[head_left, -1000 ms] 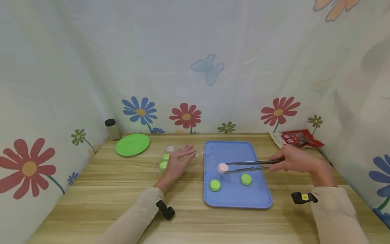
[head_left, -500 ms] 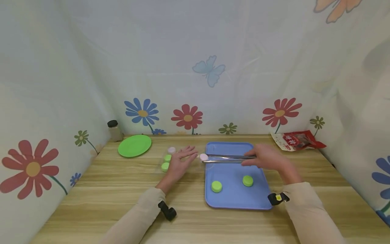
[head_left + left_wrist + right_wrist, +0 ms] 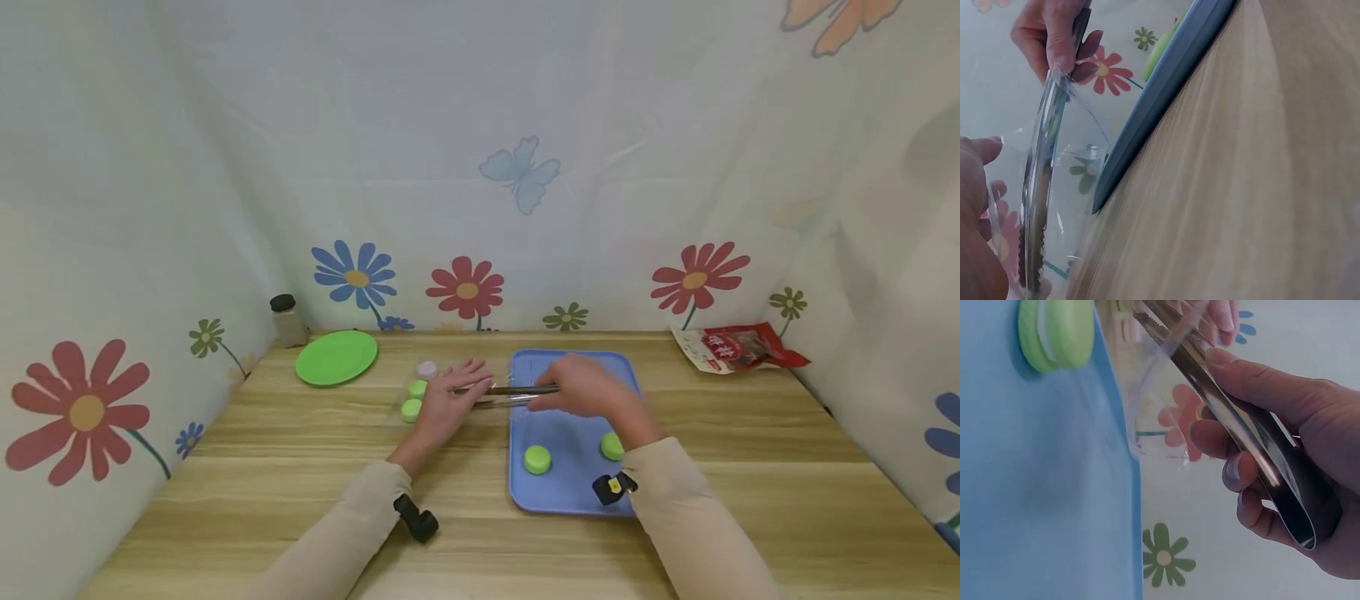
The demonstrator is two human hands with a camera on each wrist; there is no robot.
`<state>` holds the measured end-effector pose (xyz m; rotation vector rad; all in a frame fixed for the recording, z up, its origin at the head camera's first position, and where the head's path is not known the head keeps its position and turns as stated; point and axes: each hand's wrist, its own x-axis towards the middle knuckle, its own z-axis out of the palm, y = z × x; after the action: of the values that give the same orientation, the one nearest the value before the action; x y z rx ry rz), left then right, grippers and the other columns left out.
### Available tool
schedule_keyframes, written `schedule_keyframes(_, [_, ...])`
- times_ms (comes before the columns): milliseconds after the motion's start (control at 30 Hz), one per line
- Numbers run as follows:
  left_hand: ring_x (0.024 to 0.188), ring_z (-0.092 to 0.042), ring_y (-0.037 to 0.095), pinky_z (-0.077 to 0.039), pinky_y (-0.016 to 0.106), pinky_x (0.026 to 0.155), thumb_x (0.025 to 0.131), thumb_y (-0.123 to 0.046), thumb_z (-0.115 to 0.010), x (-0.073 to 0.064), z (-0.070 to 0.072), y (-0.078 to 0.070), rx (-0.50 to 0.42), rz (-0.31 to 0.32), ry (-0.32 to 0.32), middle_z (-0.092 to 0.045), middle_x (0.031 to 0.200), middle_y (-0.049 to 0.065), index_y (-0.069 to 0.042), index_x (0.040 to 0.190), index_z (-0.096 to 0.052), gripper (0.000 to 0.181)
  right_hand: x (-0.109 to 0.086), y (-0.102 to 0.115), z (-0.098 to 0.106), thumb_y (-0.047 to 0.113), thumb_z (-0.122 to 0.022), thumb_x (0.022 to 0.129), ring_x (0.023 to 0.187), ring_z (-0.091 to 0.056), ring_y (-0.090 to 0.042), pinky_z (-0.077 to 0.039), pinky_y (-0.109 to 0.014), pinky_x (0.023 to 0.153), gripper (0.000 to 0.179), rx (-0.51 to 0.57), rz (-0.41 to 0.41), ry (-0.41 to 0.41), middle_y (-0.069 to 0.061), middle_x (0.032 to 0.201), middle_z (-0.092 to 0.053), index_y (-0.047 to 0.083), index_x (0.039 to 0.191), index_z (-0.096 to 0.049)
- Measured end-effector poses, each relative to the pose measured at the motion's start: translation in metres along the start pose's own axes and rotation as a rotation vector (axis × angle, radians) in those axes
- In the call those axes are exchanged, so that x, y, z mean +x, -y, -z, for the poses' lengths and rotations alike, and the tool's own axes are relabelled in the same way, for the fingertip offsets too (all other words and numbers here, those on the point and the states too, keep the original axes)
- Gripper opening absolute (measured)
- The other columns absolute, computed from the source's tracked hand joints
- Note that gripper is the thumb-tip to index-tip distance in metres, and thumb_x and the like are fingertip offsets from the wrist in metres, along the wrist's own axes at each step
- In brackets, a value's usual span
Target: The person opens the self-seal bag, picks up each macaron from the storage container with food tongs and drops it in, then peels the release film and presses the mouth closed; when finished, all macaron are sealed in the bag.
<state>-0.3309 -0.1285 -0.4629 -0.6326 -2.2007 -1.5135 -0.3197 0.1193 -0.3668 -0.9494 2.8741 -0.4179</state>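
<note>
In the head view my left hand (image 3: 444,408) lies over a clear plastic bag (image 3: 1075,212), its thumb and fingers gripping the bag by its mouth. Inside, left of that hand, are two green macarons (image 3: 411,410) and a pink macaron (image 3: 426,370). My right hand (image 3: 581,387) holds metal tongs (image 3: 1254,450) with fingers and thumb around both arms. The tong tips reach into the bag's mouth, and my left hand hides them from above. The pink macaron they carried is hidden too. Two green macarons (image 3: 537,460) sit on the blue tray (image 3: 573,496) below my right hand.
A green plate (image 3: 337,358) lies at the back left beside a jar with a black lid (image 3: 288,321). At the back right is a red and white snack packet (image 3: 738,347). A floral curtain (image 3: 420,183) hangs behind the wooden table (image 3: 300,500).
My right hand has moved left across the tray, carrying a pink macaron in the tongs to the bag's mouth; the tips have gone in behind my left hand. The left hand stays put.
</note>
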Motion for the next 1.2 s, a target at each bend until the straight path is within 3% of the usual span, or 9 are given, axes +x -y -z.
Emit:
schedule_keyframes(233, [0.139,-0.044,0.025,-0.018,0.052,0.12,0.092,-0.02,-0.074,-0.002,0.0,-0.004,-0.027,-0.002,-0.004,-0.063,0.133,0.008,-0.008,0.115,-0.076,0.025,0.006,0.011,-0.01,0.037,-0.078,0.088,0.07,-0.058,-0.01,-0.051,-0.03,0.066,0.03,-0.011,0.017,0.02,0.008,0.084,-0.072,0.013,0.106,-0.08])
schedule_keyframes(467, [0.139,-0.042,0.035,-0.014,0.056,0.12,0.094,-0.007,-0.07,-0.001,-0.004,-0.006,-0.002,0.008,-0.004,-0.059,0.135,0.022,0.002,0.115,-0.073,0.024,0.008,0.008,-0.013,0.034,-0.075,0.091,0.061,-0.052,-0.01,-0.043,-0.027,0.056,0.021,-0.005,0.011,-0.079,0.008,0.068,-0.062,0.013,0.092,-0.078])
schedule_keyframes(667, [0.14,-0.042,0.03,-0.017,0.057,0.119,0.094,-0.013,-0.071,-0.002,-0.003,-0.005,-0.017,0.011,0.007,-0.06,0.135,0.02,-0.004,0.116,-0.074,0.024,0.012,0.005,-0.016,0.035,-0.075,0.091,0.06,-0.051,-0.01,-0.042,-0.027,0.055,0.021,-0.016,0.017,-0.079,0.008,0.066,-0.061,0.014,0.087,-0.077])
schedule_keyframes(867, [0.14,-0.042,0.026,-0.017,0.057,0.119,0.094,-0.023,-0.071,-0.003,0.0,-0.005,-0.035,-0.008,0.024,-0.061,0.135,0.016,-0.009,0.116,-0.075,0.026,0.017,0.002,-0.021,0.036,-0.077,0.088,0.065,-0.054,-0.009,-0.045,-0.028,0.06,0.027,0.017,-0.006,-0.056,0.007,0.077,-0.069,0.011,0.098,-0.08])
schedule_keyframes(967, [0.14,-0.043,0.024,-0.018,0.057,0.119,0.094,-0.024,-0.072,-0.004,0.001,-0.005,-0.018,-0.007,0.025,-0.062,0.135,0.013,-0.01,0.117,-0.075,0.027,0.017,-0.003,-0.022,0.036,-0.077,0.089,0.064,-0.053,-0.01,-0.044,-0.028,0.059,0.025,0.05,-0.023,-0.029,0.007,0.073,-0.066,0.012,0.095,-0.079])
schedule_keyframes(1100, [0.14,-0.043,0.022,-0.02,0.055,0.119,0.094,-0.026,-0.072,-0.003,0.001,-0.006,0.004,0.01,0.018,-0.062,0.135,0.008,-0.012,0.117,-0.076,0.027,0.007,-0.014,-0.015,0.036,-0.077,0.089,0.063,-0.051,-0.013,-0.043,-0.028,0.058,0.021,0.095,-0.064,-0.035,0.007,0.069,-0.06,0.015,0.092,-0.077])
schedule_keyframes(1200, [0.139,-0.044,0.023,-0.02,0.055,0.119,0.094,-0.027,-0.072,-0.002,0.002,-0.007,0.01,0.013,0.012,-0.062,0.135,0.012,-0.011,0.117,-0.075,0.028,-0.008,-0.026,-0.007,0.033,-0.077,0.09,0.061,-0.05,-0.013,-0.041,-0.028,0.057,0.019,0.102,-0.055,-0.059,0.006,0.066,-0.056,0.014,0.088,-0.076])
